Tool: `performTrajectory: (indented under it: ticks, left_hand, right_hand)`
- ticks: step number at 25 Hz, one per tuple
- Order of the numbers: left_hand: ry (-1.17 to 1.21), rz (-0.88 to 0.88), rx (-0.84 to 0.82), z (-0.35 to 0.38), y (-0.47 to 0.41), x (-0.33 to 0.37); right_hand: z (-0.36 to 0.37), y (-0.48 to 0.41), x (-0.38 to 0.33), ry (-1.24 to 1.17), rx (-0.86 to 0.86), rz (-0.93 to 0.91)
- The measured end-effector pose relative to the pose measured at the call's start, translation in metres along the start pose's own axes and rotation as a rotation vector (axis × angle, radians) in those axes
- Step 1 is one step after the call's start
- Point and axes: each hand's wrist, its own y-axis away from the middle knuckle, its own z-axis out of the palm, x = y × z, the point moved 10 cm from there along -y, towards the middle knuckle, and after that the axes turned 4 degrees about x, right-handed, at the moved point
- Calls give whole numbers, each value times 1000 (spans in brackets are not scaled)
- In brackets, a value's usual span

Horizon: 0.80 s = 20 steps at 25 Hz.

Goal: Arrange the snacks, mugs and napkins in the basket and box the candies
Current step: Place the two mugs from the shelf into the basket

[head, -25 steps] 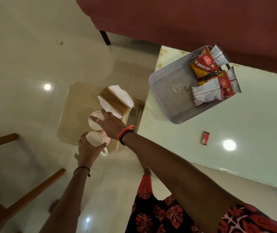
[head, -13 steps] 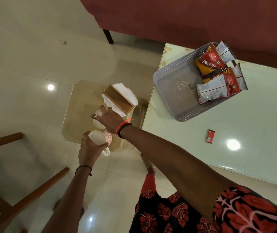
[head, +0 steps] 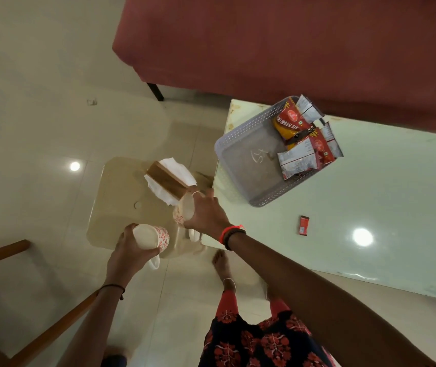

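Room: we look down on a pale tiled floor, with a red sofa (head: 291,49) behind, a white table (head: 370,207) at the right and a low glass side table (head: 116,202) just beside it.
Right hand: our right hand (head: 206,215) is wrapped round a patterned mug (head: 182,213), which is tilted with its mouth turned leftward, above the edge of the glass.
Left hand: our left hand (head: 129,250) grips a second mug (head: 153,237) from the side, rim up and handle pointing back toward us.
Near the hands: the wooden napkin holder (head: 166,178) with its white napkins (head: 177,165) stands on the glass just beyond the right hand.
Basket: the grey basket (head: 248,125) sits on the white table, ahead and to the right of both hands.
Key relation: the right hand is nearer. The basket's long axis runs away to the right, and its bare end faces us.
Snacks: the snack packets (head: 307,144) crowd the far end.
Candy: a red candy (head: 304,225) lies loose on the table, well apart from the basket.
Judgement: we think the mugs go into the near end next, right one first.
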Motion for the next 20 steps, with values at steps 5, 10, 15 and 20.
performTrajectory:
  ticks: [5, 10, 15, 20]
  left_hand:
    - [-58, 147, -36, 0, -5, 78]
    - [-124, 317, -76, 11, -22, 179]
    - [-207, 545, -132, 45, -48, 284]
    - [-374, 694, -195, 106, -85, 356]
  right_hand:
    - [-82, 13, 59, -107, 270, 202]
    - [-143, 16, 123, -242, 473, 413]
    - [-168, 5, 178, -274, 516, 543]
    - [-154, -14, 204, -213, 469, 580]
